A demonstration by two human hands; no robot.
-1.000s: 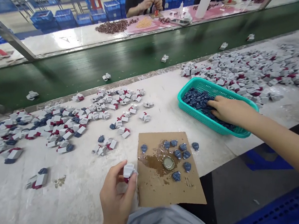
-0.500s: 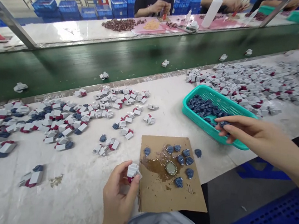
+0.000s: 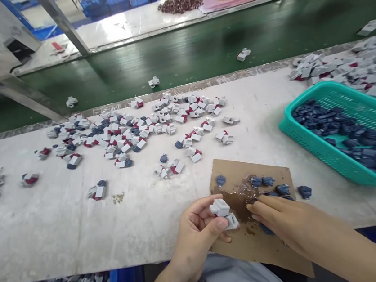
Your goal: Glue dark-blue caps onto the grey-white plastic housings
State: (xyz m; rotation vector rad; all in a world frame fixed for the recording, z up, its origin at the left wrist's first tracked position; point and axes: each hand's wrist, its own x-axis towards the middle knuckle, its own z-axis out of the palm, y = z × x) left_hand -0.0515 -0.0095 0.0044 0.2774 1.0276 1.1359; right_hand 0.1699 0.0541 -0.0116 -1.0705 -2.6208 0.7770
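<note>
My left hand pinches a small grey plastic piece over the near edge of a brown cardboard sheet. My right hand lies flat on the cardboard, fingers stretched toward the glue puddle; whether it holds a blue part I cannot tell. Several small dark blue parts lie on the cardboard just beyond its fingers. A teal basket full of the same blue parts stands at the right.
Several grey, red and blue assembled pieces are scattered over the white table. A large grey pile lies behind the basket. A green conveyor belt carrying a few pieces runs along the far edge.
My right hand left the teal basket and came down onto the cardboard. The view swung down and to the left, and the left hand still holds the grey piece.
</note>
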